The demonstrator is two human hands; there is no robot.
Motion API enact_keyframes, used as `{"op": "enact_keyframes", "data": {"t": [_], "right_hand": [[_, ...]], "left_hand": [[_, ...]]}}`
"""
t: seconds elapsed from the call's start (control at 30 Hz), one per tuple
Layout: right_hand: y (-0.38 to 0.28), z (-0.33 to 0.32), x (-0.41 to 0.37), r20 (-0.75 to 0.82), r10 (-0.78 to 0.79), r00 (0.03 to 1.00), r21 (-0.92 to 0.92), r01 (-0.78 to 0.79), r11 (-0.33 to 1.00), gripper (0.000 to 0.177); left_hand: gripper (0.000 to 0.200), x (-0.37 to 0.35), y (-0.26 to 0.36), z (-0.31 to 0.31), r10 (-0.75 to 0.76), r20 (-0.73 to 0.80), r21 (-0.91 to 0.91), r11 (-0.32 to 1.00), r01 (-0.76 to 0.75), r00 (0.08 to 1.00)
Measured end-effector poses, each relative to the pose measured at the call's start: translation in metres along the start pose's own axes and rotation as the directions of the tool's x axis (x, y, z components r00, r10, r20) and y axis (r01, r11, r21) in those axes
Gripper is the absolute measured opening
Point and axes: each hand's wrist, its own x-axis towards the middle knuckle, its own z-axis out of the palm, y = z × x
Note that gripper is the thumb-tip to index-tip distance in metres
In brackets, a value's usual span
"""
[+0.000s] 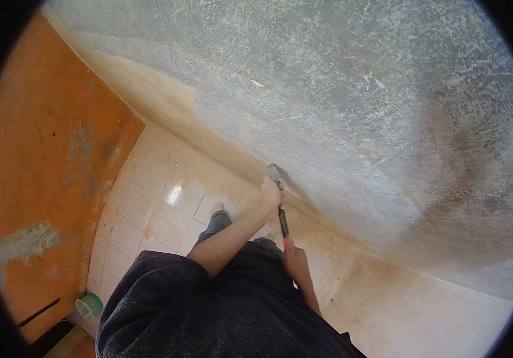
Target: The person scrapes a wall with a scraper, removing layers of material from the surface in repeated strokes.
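Note:
A long-handled scraper [284, 221] with a dark handle and a flat grey head points up towards the scuffed grey wall [352, 113]. Its head is at the lower part of the wall; whether the edge touches is hard to tell. My left hand [272, 192] is wrapped round the scraper just below the head. Lower down, my right hand [294, 258] grips the handle's end, where a bit of red shows. Pale, smoother bare patches run along the bottom of the wall.
An orange wall [47, 155] with peeled spots stands on the left. Dusty white floor tiles [170, 224] with crumbs lie under my feet. A green basket-like container [89, 306] sits at the lower left. A pale dusty surface [412, 310] spreads at the lower right.

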Motion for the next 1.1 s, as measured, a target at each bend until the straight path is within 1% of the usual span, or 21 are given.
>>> {"op": "enact_keyframes", "data": {"t": [0.07, 0.13, 0.17, 0.23, 0.27, 0.3, 0.33, 0.37, 0.4, 0.43, 0.47, 0.53, 0.57, 0.6, 0.73, 0.83, 0.9, 0.97, 1.0, 1.07, 1.1], "right_hand": [[0.024, 0.017, 0.021, 0.024, -0.068, 0.997, -0.071, 0.070, 0.995, 0.076], [0.007, 0.002, 0.006, 0.001, -0.057, 0.998, -0.095, 0.057, 0.994, 0.076], [-0.003, -0.007, -0.003, -0.027, -0.060, 0.998, -0.117, 0.056, 0.992, 0.075], [-0.004, -0.012, 0.000, 0.004, -0.050, 0.999, -0.096, 0.050, 0.994, 0.075], [0.000, -0.007, 0.011, -0.007, -0.114, 0.994, -0.121, 0.112, 0.986, 0.072], [-0.005, -0.002, 0.012, -0.019, -0.171, 0.985, -0.141, 0.167, 0.976, 0.070], [-0.008, 0.001, 0.009, -0.019, -0.165, 0.986, -0.139, 0.161, 0.977, 0.070], [-0.012, 0.005, 0.006, 0.003, -0.108, 0.994, -0.091, 0.108, 0.990, 0.070], [-0.021, 0.007, 0.005, 0.029, -0.058, 0.998, -0.047, 0.060, 0.997, 0.069], [-0.017, 0.002, 0.005, 0.031, -0.071, 0.997, -0.052, 0.072, 0.996, 0.069], [-0.004, -0.007, -0.002, 0.013, -0.099, 0.995, -0.041, 0.099, 0.994, 0.068], [0.010, -0.008, 0.000, -0.007, -0.121, 0.993, -0.032, 0.120, 0.992, 0.068], [0.015, 0.000, 0.012, -0.037, -0.173, 0.984, -0.115, 0.168, 0.979, 0.067], [0.013, 0.004, 0.018, -0.062, -0.227, 0.972, -0.197, 0.211, 0.957, 0.067], [0.008, -0.010, -0.001, -0.058, -0.137, 0.989, -0.080, 0.132, 0.988, 0.067], [0.003, -0.011, 0.008, -0.010, -0.067, 0.998, -0.164, 0.064, 0.984, 0.072], [0.002, -0.001, 0.014, -0.013, -0.094, 0.996, -0.173, 0.090, 0.981, 0.072], [-0.004, 0.003, 0.008, -0.015, -0.143, 0.990, -0.064, 0.142, 0.988, 0.066], [-0.004, 0.002, 0.005, -0.015, -0.143, 0.990, -0.063, 0.142, 0.988, 0.066], [-0.001, -0.008, 0.001, -0.011, -0.053, 0.999, -0.094, 0.052, 0.994, 0.070], [-0.004, -0.003, 0.004, -0.017, -0.054, 0.998, -0.092, 0.052, 0.994, 0.070]], "left_hand": [[0.039, 0.005, 0.006, -0.002, 0.006, -0.016, 0.013, 1.000, -0.006, 1.000], [0.039, 0.003, 0.000, -0.001, 0.038, 0.003, -0.012, 0.999, -0.038, 0.999], [0.039, 0.000, -0.005, 0.002, 0.032, 0.007, -0.003, 0.999, -0.032, 0.999], [0.039, -0.007, -0.009, 0.011, -0.012, 0.043, -0.033, 0.999, 0.013, 0.999], [0.039, -0.005, 0.001, 0.007, -0.008, 0.044, -0.034, 0.999, 0.009, 0.999], [0.039, 0.001, 0.014, -0.001, 0.052, 0.001, -0.048, 0.998, -0.052, 0.999], [0.039, 0.003, 0.018, -0.007, 0.108, -0.045, -0.061, 0.992, -0.110, 0.993], [0.039, 0.002, 0.014, -0.007, 0.109, -0.046, -0.055, 0.992, -0.112, 0.993], [0.039, 0.000, 0.010, -0.005, 0.099, -0.060, -0.009, 0.995, -0.099, 0.993], [0.039, -0.002, 0.006, 0.001, 0.091, -0.072, 0.030, 0.996, -0.089, 0.993], [0.040, -0.006, -0.004, 0.008, 0.019, -0.014, 0.005, 1.000, -0.019, 1.000], [0.040, -0.008, -0.004, 0.007, 0.013, -0.002, -0.025, 1.000, -0.013, 1.000], [0.040, -0.007, -0.001, 0.007, 0.012, 0.013, -0.046, 0.999, -0.011, 1.000], [0.040, -0.003, 0.008, 0.002, 0.029, -0.025, -0.036, 0.999, -0.030, 0.999], [0.039, -0.006, 0.001, 0.006, -0.011, 0.013, -0.050, 0.999, 0.012, 1.000], [0.038, -0.005, 0.002, 0.008, 0.003, 0.026, -0.044, 0.999, -0.002, 1.000], [0.038, 0.009, 0.016, -0.009, 0.067, 0.005, -0.062, 0.996, -0.066, 0.998], [0.038, 0.002, 0.015, -0.003, 0.064, -0.020, -0.056, 0.996, -0.065, 0.998], [0.038, -0.002, 0.007, 0.002, 0.026, 0.013, -0.059, 0.998, -0.026, 1.000], [0.038, -0.007, 0.003, 0.006, -0.014, 0.051, -0.063, 0.998, 0.018, 0.999], [0.038, -0.005, 0.008, 0.004, -0.015, 0.058, -0.060, 0.998, 0.019, 0.998]]}}
